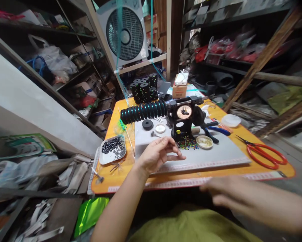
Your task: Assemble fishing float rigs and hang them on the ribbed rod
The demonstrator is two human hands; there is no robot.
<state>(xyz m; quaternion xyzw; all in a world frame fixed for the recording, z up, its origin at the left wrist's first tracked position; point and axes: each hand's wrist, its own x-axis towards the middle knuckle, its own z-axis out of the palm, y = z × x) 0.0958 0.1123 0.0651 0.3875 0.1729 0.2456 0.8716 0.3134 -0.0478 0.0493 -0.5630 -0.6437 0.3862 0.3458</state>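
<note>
The work in hand seems to be fine fingertip work at the black device, which stands on the grey board near the middle of the frame, with a ribbed black roll reaching out to its left. The left hand is just in front of it, with its fingers half bent and the thumb near them; whether a small thing is pinched there, I cannot tell. The right hand, at the lower right, is blurred, so its grip I cannot tell either. In my judgement, any move here calls for a light touch, because the loose coloured beads lie very near the left fingers and could scatter.

Beside the beads is a round dish. Pliers and scissors lie towards the right of the yellow bench. At its left, a white tray holds small black pieces. Behind, black spools are stacked. A fan is at the upper centre, and crowded shelves fill both upper corners.
</note>
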